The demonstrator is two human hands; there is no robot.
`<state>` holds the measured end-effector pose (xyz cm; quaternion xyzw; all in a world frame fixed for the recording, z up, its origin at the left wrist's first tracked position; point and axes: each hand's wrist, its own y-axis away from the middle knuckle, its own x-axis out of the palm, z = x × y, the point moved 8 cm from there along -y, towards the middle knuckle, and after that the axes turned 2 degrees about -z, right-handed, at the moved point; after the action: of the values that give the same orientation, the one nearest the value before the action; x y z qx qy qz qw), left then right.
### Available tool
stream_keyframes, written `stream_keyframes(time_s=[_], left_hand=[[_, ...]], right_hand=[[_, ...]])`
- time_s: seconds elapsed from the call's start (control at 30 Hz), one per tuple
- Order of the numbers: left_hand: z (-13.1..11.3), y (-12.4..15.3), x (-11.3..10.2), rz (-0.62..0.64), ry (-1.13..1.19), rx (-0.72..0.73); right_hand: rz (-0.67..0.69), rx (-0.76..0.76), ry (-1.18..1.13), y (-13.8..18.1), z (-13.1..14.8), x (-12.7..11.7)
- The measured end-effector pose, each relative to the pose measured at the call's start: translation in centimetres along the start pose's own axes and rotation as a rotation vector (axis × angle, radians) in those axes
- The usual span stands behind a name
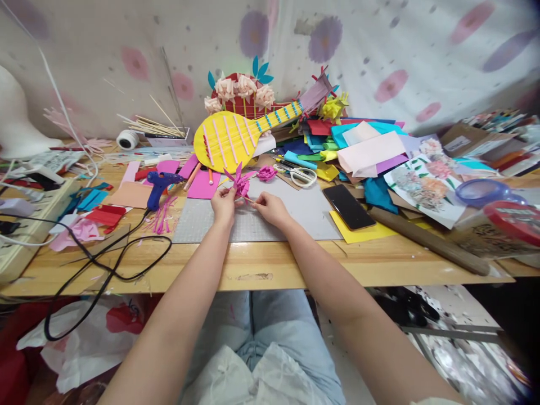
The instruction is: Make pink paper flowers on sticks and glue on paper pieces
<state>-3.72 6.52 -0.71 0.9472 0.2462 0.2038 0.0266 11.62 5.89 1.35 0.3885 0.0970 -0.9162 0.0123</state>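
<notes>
A pink paper flower on a thin stick is held over the grey cutting mat. My left hand pinches the flower at its base, fingers closed. My right hand is closed on the stick's other end, just right of the flower. A second small pink paper flower lies on the mat behind, beside white-handled scissors. A blue glue gun rests to the left of my left hand.
A yellow paper guitar leans at the back by a heap of coloured paper sheets. A black phone lies right of the mat, a brown roll beyond it. Black cables trail over the table's left front edge.
</notes>
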Motion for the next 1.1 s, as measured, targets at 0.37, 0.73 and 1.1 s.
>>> stream_keyframes(time_s=[0.37,0.73,1.1], left_hand=[[-0.2,0.2,-0.8,0.071,-0.055,-0.057],[-3.9,0.8,-1.8,-0.096,-0.905,0.537],[-2.7,0.2,-1.9,-0.014,-0.866,0.43]], right_hand=[[0.019,-0.011,0.081,0.0,0.5,0.6],[0.054,-0.038,0.231,0.3,0.8,0.9],[0.134,-0.021,0.368,0.5,0.9,1.2]])
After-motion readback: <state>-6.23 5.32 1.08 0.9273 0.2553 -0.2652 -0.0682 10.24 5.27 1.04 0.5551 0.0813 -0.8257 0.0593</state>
